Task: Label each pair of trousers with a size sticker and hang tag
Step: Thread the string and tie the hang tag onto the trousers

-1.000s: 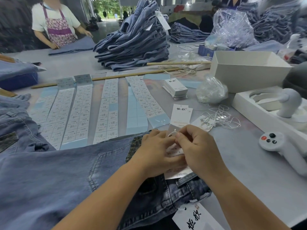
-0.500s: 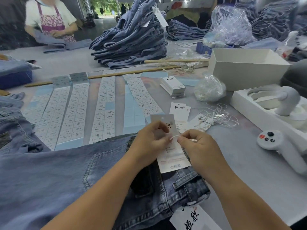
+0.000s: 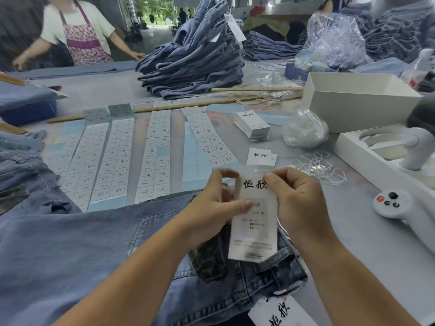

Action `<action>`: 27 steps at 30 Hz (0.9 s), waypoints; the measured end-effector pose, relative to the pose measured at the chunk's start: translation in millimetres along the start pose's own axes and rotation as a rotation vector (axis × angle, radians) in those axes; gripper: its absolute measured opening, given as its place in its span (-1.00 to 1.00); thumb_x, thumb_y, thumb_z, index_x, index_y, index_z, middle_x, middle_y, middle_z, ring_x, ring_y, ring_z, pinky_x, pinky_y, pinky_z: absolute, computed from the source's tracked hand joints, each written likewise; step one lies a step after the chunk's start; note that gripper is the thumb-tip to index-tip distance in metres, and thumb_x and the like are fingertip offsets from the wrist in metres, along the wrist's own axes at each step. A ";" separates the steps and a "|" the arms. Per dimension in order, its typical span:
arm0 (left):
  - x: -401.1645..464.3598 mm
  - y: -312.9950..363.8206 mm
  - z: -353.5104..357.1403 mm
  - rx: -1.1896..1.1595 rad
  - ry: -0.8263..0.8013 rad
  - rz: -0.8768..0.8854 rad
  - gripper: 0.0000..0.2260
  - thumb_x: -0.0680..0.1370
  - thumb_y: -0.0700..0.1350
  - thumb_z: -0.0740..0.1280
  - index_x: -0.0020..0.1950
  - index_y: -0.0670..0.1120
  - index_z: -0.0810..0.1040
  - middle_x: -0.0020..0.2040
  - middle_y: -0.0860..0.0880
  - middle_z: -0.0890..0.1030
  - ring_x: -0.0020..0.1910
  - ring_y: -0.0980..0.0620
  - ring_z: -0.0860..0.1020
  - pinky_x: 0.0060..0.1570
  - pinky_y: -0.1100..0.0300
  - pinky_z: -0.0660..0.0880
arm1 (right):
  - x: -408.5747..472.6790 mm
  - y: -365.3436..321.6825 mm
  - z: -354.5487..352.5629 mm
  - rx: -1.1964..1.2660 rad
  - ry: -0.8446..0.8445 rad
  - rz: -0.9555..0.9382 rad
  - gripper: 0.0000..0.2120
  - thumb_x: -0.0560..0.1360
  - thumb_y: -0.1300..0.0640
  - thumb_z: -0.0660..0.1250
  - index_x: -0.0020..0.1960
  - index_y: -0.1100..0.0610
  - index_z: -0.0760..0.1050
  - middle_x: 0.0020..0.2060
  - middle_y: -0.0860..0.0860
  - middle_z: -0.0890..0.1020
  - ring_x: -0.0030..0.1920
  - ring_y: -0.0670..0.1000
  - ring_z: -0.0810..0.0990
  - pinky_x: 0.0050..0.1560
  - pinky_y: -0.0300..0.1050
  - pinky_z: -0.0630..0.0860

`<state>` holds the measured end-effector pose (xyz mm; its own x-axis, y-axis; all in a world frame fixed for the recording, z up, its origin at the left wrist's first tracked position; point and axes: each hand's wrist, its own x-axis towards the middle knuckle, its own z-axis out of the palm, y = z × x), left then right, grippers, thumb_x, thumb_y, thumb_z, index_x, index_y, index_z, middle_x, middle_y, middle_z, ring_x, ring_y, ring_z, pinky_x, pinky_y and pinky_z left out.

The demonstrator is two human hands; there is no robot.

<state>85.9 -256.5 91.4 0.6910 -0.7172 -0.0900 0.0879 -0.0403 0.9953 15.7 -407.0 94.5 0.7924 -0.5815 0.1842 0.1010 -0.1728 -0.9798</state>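
Note:
A pair of blue denim trousers lies flat in front of me, waistband to the right. Above the waistband a white hang tag with black characters is held upright. My left hand pinches its left edge with the thumb on its face. My right hand grips its top right corner, where a thin white string shows. Several strips of size stickers lie on blue backing beyond the trousers. Loose hang tags and a stack of tags lie further back.
A tangle of white strings and a bag of strings lie to the right. White boxes, a white controller, a tall pile of jeans, wooden sticks, another tag near my right arm. A person in an apron stands at the far side.
The hang tag has been lifted off the waistband and turned upright, printed face toward me. Both hands rose with it. The person at the far side shifted along the table.

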 end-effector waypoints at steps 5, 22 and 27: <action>4.2 -12.7 4.3 0.034 0.034 -0.070 -0.61 0.50 -0.36 0.19 0.30 -0.12 0.44 0.16 -0.19 0.62 0.05 -0.09 0.62 0.10 -0.09 0.56 | -2.1 -10.4 -5.4 0.052 0.061 -0.053 -0.81 0.54 0.08 0.34 -0.20 0.14 0.59 -0.28 0.04 0.69 -0.27 0.01 0.67 -0.34 -0.10 0.61; -2.9 -14.3 33.4 1.152 -0.112 0.314 -0.81 0.59 -0.10 0.28 0.19 0.08 0.52 -0.02 0.13 0.46 0.03 -0.02 0.46 0.06 0.08 0.42 | -35.2 -27.4 -22.1 -0.100 0.072 -0.056 -0.80 0.52 0.13 0.37 -0.29 0.05 0.59 -0.34 -0.03 0.69 -0.36 -0.05 0.64 -0.35 -0.09 0.56; -5.3 -8.4 14.1 0.730 0.257 0.290 -0.81 0.52 -0.17 0.43 -0.17 0.13 0.59 -0.13 0.14 0.50 -0.15 0.22 0.49 -0.15 0.34 0.39 | -55.9 -11.6 -19.8 -0.160 0.012 -0.046 -0.76 0.53 0.16 0.37 -0.32 0.10 0.55 -0.46 -0.08 0.61 -0.47 -0.14 0.52 -0.46 -0.28 0.42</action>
<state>71.4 -262.2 84.0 0.7646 -0.5911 0.2568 -0.5463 -0.3830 0.7449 -41.6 -388.2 97.1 0.7820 -0.5792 0.2300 0.0387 -0.3232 -0.9455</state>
